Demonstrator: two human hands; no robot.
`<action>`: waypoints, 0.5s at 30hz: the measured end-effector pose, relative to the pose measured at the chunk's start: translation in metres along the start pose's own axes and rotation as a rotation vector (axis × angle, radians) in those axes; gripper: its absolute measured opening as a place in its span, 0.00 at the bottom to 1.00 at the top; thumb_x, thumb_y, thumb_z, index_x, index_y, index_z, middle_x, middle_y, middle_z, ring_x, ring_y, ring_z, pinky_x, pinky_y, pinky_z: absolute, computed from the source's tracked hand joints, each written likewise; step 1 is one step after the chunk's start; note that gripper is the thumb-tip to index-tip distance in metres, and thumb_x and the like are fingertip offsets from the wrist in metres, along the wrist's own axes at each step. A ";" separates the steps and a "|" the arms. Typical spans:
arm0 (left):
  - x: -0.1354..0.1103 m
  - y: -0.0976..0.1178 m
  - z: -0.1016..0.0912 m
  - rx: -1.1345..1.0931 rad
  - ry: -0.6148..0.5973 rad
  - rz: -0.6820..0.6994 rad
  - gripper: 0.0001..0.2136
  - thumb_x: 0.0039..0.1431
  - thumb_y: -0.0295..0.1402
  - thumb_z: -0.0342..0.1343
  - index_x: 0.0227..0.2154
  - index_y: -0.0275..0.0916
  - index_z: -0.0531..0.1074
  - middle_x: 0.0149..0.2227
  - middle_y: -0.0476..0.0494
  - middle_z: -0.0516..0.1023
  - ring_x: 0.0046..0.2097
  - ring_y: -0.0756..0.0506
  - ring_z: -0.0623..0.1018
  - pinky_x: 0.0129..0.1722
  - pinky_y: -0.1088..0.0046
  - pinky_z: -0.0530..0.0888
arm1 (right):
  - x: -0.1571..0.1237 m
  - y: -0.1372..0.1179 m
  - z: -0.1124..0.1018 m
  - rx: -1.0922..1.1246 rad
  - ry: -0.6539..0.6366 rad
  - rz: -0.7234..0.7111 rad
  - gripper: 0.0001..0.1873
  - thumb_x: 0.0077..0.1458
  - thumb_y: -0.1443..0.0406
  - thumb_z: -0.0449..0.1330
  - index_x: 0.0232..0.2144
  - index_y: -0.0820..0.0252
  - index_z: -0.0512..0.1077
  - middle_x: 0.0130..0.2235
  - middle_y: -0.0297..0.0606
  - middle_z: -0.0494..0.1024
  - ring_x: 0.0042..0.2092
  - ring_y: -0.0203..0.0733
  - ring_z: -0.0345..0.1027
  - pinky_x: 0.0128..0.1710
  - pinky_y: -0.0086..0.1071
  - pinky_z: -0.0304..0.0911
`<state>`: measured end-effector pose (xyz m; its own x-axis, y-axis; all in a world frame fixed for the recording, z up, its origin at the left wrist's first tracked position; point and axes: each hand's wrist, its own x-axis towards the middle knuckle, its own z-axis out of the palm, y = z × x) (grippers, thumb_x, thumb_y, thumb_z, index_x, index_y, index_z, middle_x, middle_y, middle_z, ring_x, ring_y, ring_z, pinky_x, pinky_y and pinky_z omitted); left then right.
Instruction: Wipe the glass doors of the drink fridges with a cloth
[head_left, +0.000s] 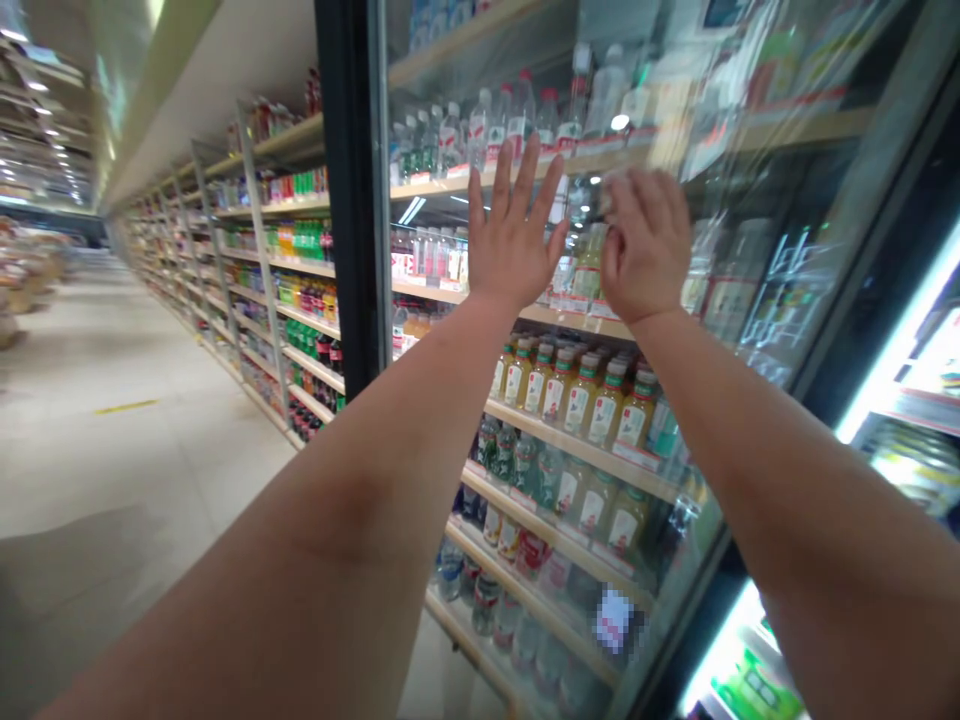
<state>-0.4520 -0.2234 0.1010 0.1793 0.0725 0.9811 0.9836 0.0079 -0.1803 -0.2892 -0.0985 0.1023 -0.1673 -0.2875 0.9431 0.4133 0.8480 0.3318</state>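
My left hand (514, 238) is raised with its fingers spread, palm toward the glass door (795, 290) of a drinks cooler; it appears to lie flat on the pane. To its right, my right hand (649, 245) is up at the same glass, fingers bent together and somewhat blurred. A small pale patch shows at its fingertips, too smeared to name. Through the pane, juice bottles (577, 400) with yellow contents stand in a row below my hands. Clear bottles (521, 115) with pink caps stand on a shelf behind and above my left hand.
A dark door post (352, 190) rises left of the glass. Beyond it, long shelves (300, 265) of bottled drinks run along an aisle floor (150, 400) with a yellow strip (126, 407). At the right, a bright light strip (900, 350) edges another cooler section.
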 end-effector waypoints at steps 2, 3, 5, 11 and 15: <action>0.000 0.006 -0.005 -0.008 -0.014 -0.030 0.34 0.68 0.41 0.44 0.74 0.61 0.42 0.71 0.76 0.29 0.73 0.44 0.27 0.71 0.51 0.19 | -0.003 -0.009 -0.005 0.018 -0.113 -0.155 0.28 0.68 0.62 0.45 0.67 0.55 0.61 0.70 0.35 0.63 0.72 0.47 0.48 0.72 0.54 0.48; 0.000 0.010 -0.010 0.006 -0.036 -0.057 0.34 0.67 0.42 0.44 0.75 0.59 0.44 0.71 0.75 0.30 0.74 0.44 0.27 0.71 0.53 0.20 | -0.004 -0.013 -0.007 0.026 -0.101 -0.119 0.28 0.68 0.62 0.45 0.68 0.55 0.62 0.70 0.35 0.63 0.72 0.48 0.49 0.72 0.55 0.48; -0.001 0.021 -0.020 0.051 -0.093 -0.113 0.32 0.67 0.43 0.42 0.74 0.57 0.48 0.71 0.75 0.34 0.74 0.44 0.29 0.73 0.56 0.22 | -0.005 -0.015 -0.010 0.039 0.055 0.129 0.28 0.68 0.64 0.43 0.68 0.56 0.61 0.70 0.40 0.62 0.72 0.52 0.49 0.72 0.59 0.45; -0.003 0.038 -0.037 0.149 -0.121 -0.166 0.31 0.68 0.45 0.41 0.73 0.57 0.52 0.71 0.74 0.41 0.75 0.46 0.34 0.74 0.58 0.30 | -0.010 -0.013 -0.009 0.118 0.024 0.034 0.28 0.67 0.65 0.46 0.67 0.56 0.63 0.69 0.41 0.64 0.72 0.53 0.48 0.73 0.59 0.45; -0.002 0.035 -0.032 0.221 -0.113 -0.131 0.31 0.68 0.43 0.41 0.74 0.50 0.53 0.73 0.64 0.41 0.75 0.43 0.39 0.74 0.54 0.31 | -0.014 -0.007 -0.001 0.143 0.141 0.132 0.27 0.71 0.63 0.43 0.69 0.50 0.59 0.70 0.39 0.61 0.72 0.55 0.45 0.73 0.61 0.40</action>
<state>-0.4176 -0.2556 0.0951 0.0357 0.1669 0.9853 0.9675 0.2411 -0.0759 -0.2884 -0.1009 0.0864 0.0102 -0.2206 0.9753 0.2910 0.9338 0.2082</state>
